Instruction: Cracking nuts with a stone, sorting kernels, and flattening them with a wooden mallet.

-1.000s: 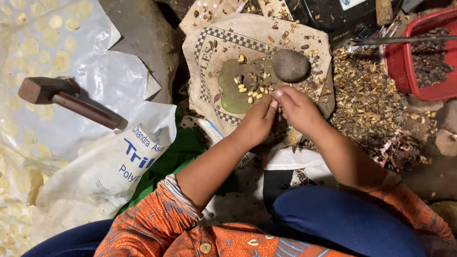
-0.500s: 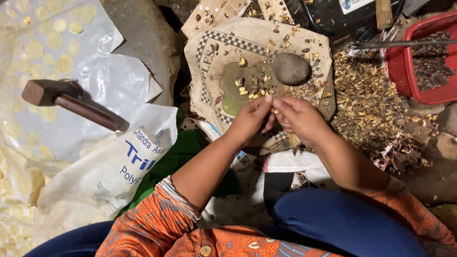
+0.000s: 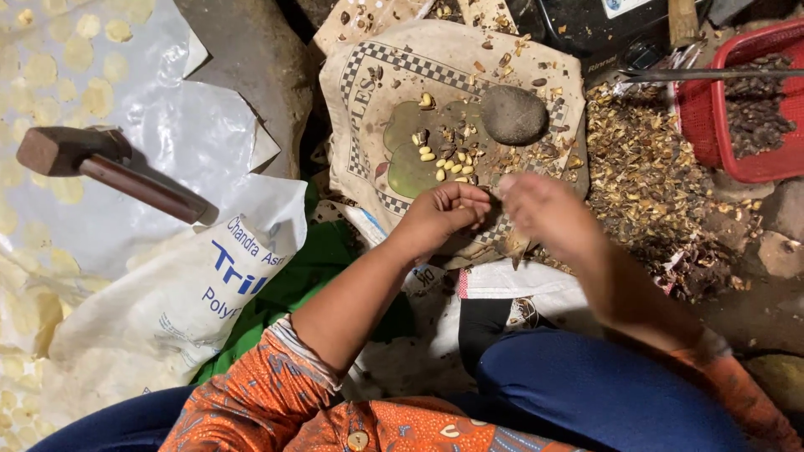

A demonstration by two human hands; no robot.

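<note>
My left hand [image 3: 448,209] is curled, fingertips pinched together; contents not discernible. My right hand [image 3: 544,209] is blurred, grip undeterminable. Pale kernels [image 3: 444,159] lie on the printed sack [image 3: 368,100] beside a round stone [image 3: 513,115].

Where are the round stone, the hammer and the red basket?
Round stone [image 3: 513,115], head view, middle of its top.
Hammer [image 3: 59,151], head view, on its blocky head.
Red basket [image 3: 699,125], head view, on its left wall.

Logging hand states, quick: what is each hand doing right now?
Left hand: fingers curled shut over the printed cloth; whether it holds anything cannot be told.
Right hand: blurred, open or closed cannot be told.
</note>
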